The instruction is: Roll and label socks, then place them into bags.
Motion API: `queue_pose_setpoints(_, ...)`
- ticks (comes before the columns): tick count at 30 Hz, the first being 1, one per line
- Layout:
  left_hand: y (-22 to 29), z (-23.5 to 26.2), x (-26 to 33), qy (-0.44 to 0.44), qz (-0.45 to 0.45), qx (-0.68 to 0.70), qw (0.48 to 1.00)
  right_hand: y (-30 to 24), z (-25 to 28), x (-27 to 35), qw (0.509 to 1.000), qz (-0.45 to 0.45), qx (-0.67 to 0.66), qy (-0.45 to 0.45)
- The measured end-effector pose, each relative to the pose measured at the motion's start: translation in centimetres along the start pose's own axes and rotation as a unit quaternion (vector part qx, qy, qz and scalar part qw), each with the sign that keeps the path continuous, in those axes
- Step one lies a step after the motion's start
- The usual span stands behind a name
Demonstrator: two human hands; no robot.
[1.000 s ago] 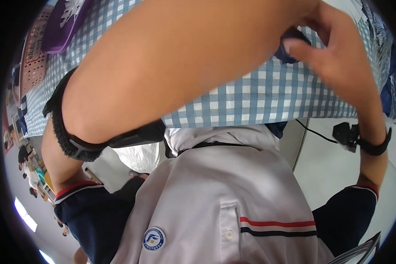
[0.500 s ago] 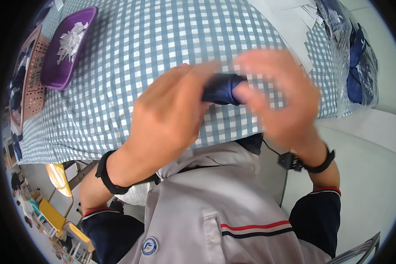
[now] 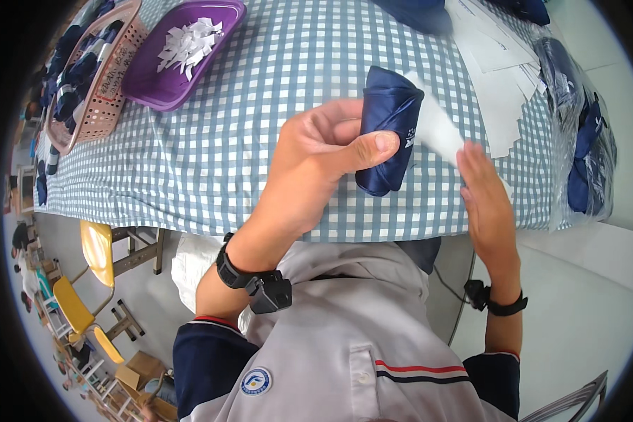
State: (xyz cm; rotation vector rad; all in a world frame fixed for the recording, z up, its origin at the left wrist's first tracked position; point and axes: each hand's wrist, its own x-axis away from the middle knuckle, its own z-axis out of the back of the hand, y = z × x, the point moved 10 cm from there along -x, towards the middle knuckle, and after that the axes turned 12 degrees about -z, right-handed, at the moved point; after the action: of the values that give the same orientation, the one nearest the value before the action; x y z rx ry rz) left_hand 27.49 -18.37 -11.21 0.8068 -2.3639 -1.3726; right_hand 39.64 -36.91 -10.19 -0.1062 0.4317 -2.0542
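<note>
One navy roll sits gripped in left hand, thumb across front; right hand straight-fingered at white strip, pinch unclear.

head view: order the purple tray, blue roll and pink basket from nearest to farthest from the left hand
1. Blue roll: held in the left hand
2. Purple tray: up and to the left
3. Pink basket: farther left, past the tray

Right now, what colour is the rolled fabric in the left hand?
The rolled fabric is navy blue, clearest in the head view.
</note>
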Motion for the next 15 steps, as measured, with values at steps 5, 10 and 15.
queue_pose_setpoints(5,-0.6,0.0,0.1,-0.001,0.012,0.012,1.0,-3.5,-0.4,2.8,0.996,0.085,0.004,0.039)
queue_pose_setpoints(10,-0.8,-0.4,-0.1,-0.014,0.016,0.021,1.0,-4.3,0.7,5.5,0.975,0.168,-0.061,0.132)
queue_pose_setpoints(15,-2.6,-1.7,0.5,-0.024,0.042,0.022,0.999,-4.5,6.1,0.7,0.952,0.005,-0.289,0.106)
